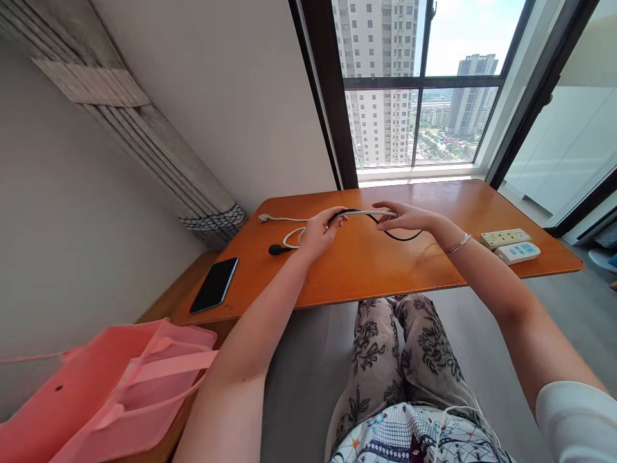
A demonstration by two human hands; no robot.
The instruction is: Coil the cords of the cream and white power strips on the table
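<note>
My left hand [322, 233] is closed around a white cable [364, 212] and a black cable [403, 239], held just above the brown table. Both run rightward from its fingers. My right hand [407, 217] has its fingers stretched and apart, with the white cable passing between them. The black cable loops below that hand. Left of my left hand, a white plug [264, 218] and a black plug [277, 249] lie on the table with loops of white cable. Two power strips, one cream [505, 238] and one white [518, 253], sit side by side beyond my right wrist.
The brown table [366, 276] reaches to the window [419, 83]. A phone [214, 285] lies near its left edge. A pink bag [110, 392] stands at the lower left, below a tied curtain [159, 154]. My legs are under the front edge.
</note>
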